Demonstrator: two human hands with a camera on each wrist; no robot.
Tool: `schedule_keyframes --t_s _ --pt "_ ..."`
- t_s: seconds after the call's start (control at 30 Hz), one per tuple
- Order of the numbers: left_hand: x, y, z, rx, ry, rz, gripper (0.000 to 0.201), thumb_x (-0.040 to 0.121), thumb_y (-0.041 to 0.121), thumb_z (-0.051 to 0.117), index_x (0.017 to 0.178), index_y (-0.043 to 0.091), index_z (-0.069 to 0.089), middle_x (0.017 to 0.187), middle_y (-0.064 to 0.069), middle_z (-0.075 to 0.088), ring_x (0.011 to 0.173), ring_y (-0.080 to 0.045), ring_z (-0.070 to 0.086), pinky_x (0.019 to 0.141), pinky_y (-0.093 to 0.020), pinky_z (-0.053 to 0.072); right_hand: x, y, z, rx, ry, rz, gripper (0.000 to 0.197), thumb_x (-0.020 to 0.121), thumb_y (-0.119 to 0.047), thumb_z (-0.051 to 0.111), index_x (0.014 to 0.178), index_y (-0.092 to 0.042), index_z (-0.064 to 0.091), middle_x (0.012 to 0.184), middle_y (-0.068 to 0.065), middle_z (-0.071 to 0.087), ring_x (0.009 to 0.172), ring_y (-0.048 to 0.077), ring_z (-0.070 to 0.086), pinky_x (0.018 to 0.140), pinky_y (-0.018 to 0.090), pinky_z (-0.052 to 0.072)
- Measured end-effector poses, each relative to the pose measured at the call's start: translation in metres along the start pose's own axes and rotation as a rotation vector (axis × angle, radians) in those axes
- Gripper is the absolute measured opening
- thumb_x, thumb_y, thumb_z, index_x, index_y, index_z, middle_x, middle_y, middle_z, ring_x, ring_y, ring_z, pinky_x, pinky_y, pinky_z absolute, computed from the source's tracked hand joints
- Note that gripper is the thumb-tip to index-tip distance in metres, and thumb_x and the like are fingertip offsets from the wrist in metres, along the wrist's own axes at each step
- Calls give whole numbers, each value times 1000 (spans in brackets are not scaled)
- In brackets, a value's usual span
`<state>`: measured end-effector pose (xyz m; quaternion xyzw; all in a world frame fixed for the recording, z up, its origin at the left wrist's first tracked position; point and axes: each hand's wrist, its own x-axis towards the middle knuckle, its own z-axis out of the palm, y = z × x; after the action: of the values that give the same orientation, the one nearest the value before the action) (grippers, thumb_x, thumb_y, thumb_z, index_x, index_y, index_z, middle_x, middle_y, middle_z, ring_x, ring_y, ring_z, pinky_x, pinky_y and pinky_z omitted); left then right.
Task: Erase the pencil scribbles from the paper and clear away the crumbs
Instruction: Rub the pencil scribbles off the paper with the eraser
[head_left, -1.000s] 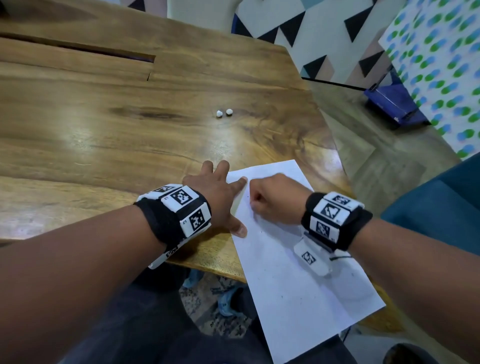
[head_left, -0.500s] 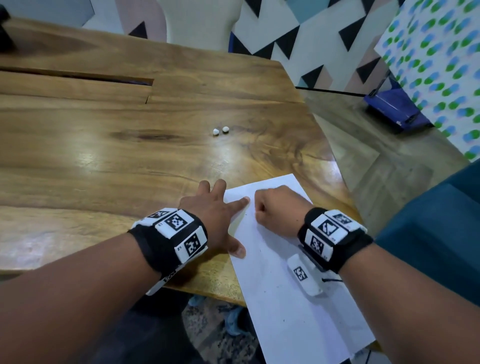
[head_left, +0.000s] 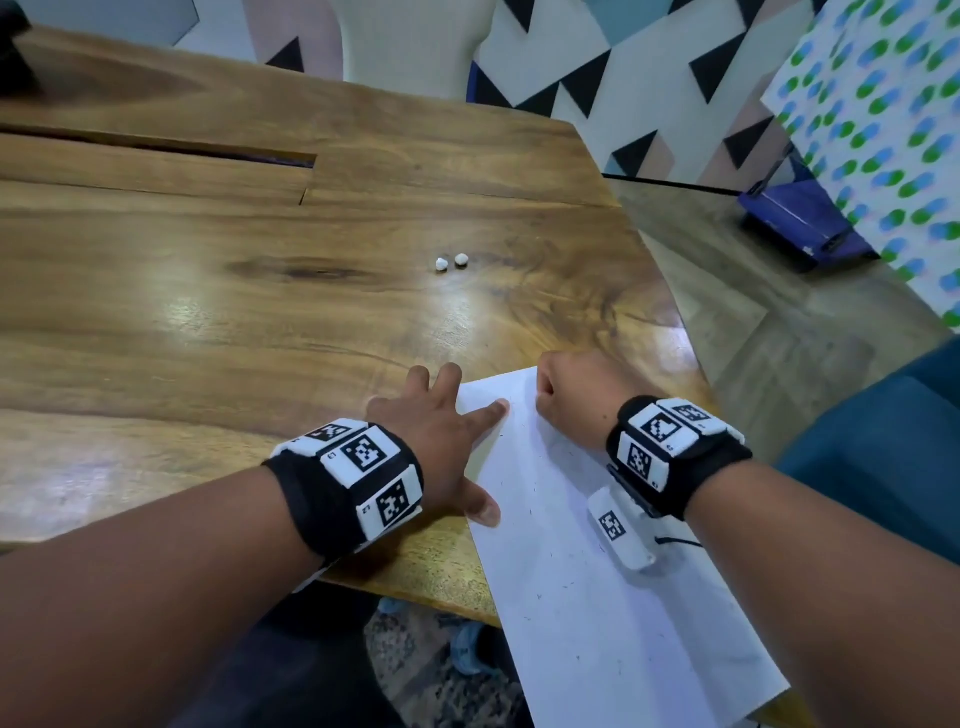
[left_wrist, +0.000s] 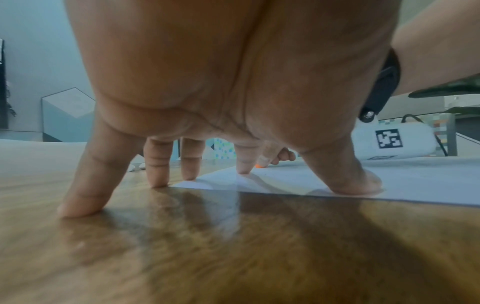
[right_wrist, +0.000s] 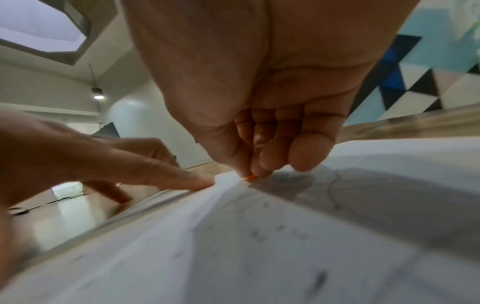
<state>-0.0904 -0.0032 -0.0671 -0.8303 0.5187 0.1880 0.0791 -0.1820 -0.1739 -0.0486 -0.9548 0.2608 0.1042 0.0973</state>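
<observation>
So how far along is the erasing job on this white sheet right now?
Done: most of the white paper sheet looks free of scribbles, with dark eraser crumbs scattered on it. In hand: the right hand pinches a small orange eraser against the far corner, where faint pencil lines remain, while the left hand presses the sheet's edge flat. Left: finishing that corner and clearing the crumbs.

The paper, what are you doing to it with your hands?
A person is rubbing out pencil marks. The right hand pinches a small orange eraser and presses it on the far corner of the white paper. The left hand is spread flat, index finger and thumb pinning the paper's edge to the wooden table. Dark crumbs are scattered over the sheet, not yet cleared. Two small white lumps sit farther up the table.
</observation>
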Motion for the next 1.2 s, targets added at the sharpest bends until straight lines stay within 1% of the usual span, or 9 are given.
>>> schedule_keyframes --t_s 0.13,0.23,0.43,0.57,0.73,0.83,0.97,1.1,1.2 --pt "0 -1 0 5 13 19 116 62 90 65 156 50 9 148 2 14 133 -33 22 90 -56 52 -21 -10 16 24 -64 -134 11 89 -24 48 78 -24 51 82 0 61 77 23 60 64 34 49" --pt "1 -1 0 29 -8 16 117 62 91 63 156 50 7 149 1 15 133 -34 23 91 -55 52 -20 -8 18 36 -70 -146 9 89 -27 50 81 -24 53 83 -2 61 78 22 60 66 35 51" --pt "3 6 -7 190 27 22 116 68 93 54 160 44 3 149 -3 25 138 -32 25 102 -56 34 14 9 0 -58 13 -33 10 89 -17 46 84 -16 55 79 2 60 74 24 58 66 35 50" --pt "6 4 -6 198 62 86 119 69 92 54 162 36 6 157 -8 16 145 -31 18 114 -52 26 8 5 3 -68 16 -60 10 88 -17 45 81 -19 51 78 2 59 73 25 57 58 32 43" --pt "6 -1 -3 103 52 154 117 74 86 57 163 29 7 156 -5 19 144 -26 21 113 -43 32 -8 -4 17 -54 -64 -210 10 91 -27 47 82 -25 49 83 2 61 77 25 59 65 35 48" --pt "5 -4 0 55 58 168 120 74 86 57 163 25 4 158 -3 18 146 -24 19 115 -42 33 10 7 6 -95 -18 -115 10 90 -19 45 83 -18 52 81 3 61 76 26 60 66 35 47" --pt "2 -5 1 -3 73 165 124 73 85 61 162 16 9 160 -1 18 147 -21 18 115 -39 33 23 11 -6 -71 27 -50 8 89 -20 51 85 -19 58 83 3 64 77 24 62 71 38 57" --pt "5 -5 0 5 82 173 119 68 87 63 155 16 25 153 -2 26 141 -23 26 111 -40 39 13 -10 7 -61 -32 -191 14 91 -28 49 85 -19 57 80 2 63 76 25 59 66 34 49" --pt "5 -5 0 20 71 174 118 68 86 63 155 16 25 151 -2 27 141 -23 26 109 -41 41 19 -6 3 -89 -7 -185 12 91 -24 52 86 -17 59 81 1 64 75 22 60 61 32 46"
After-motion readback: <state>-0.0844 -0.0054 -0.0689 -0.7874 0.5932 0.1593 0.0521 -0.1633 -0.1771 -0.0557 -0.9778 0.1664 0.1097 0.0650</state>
